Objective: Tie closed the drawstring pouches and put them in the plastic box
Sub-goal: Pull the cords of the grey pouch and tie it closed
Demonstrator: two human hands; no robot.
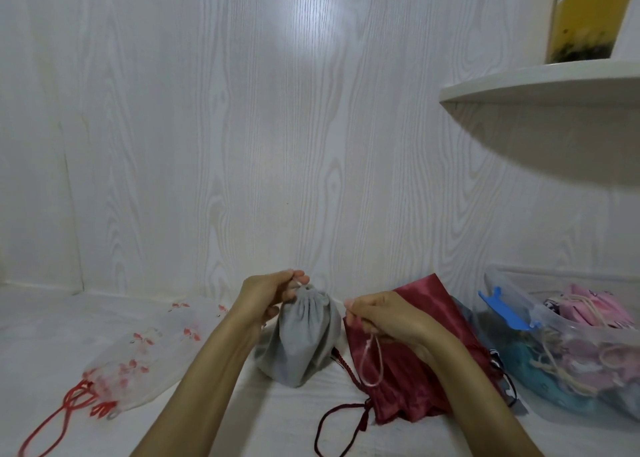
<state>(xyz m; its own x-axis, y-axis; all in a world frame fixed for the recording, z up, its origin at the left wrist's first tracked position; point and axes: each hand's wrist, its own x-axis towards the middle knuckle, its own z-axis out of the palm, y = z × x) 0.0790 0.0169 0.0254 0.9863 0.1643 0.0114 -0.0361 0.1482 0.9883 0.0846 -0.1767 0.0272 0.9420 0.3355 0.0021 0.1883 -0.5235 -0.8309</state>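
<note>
Running off the right edge, the plastic box (568, 332) is holding blurred pink and teal pouches. Standing on the table, the grey pouch (304, 335) is bunching shut: the left hand (266, 297) is pinching its neck, the right hand (384, 314) pinching its pale cord (372, 363).

Single head-worn view looks forward and slightly down, close over the tabletop (294, 422).

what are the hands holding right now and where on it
Both hold the grey pouch by its white drawstring: left hand pinches it at the gathered neck, right hand grips the cord's loop.
</note>
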